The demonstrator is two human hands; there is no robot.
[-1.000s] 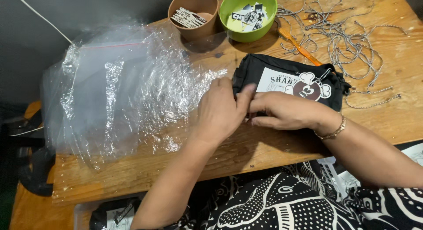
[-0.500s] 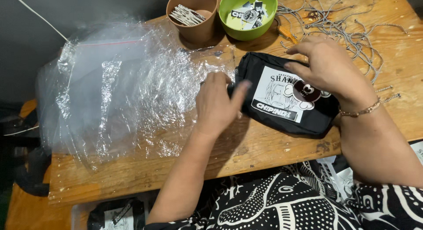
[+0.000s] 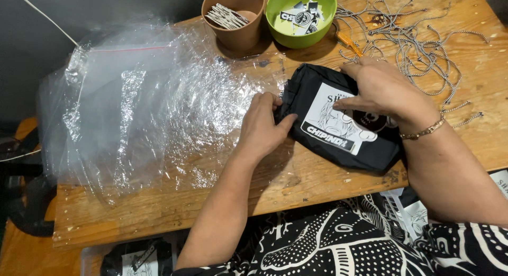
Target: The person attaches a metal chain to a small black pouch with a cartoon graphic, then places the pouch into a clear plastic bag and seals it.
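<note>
- Worn wooden planks form the tabletop (image 3: pixel 159 223), seen from above against a dark grey wall.
- A folded black garment (image 3: pixel 365 149) with a white printed panel lies on the table's right half, close to its near edge.
- The left hand (image 3: pixel 262 128) grips the garment's left edge, thumb and fingers pinched on the fabric.
- The right hand (image 3: pixel 381 91) lies flat on top of the garment, fingers stretched across the print; a gold bracelet (image 3: pixel 423 131) circles that wrist. The two hands sit apart, one at each side of the bundle.
- A heap of clear plastic bags (image 3: pixel 143 101) covers the table's left half, just beside the left hand.
- At the far edge stand a brown cup (image 3: pixel 235 30) holding thin white sticks and a green bowl (image 3: pixel 301 35) of small black-and-white tags.
- Loose lengths of twisted cord (image 3: pixel 413 43) sprawl over the far right corner, with an orange-handled tool (image 3: pixel 348 42) among them.
</note>
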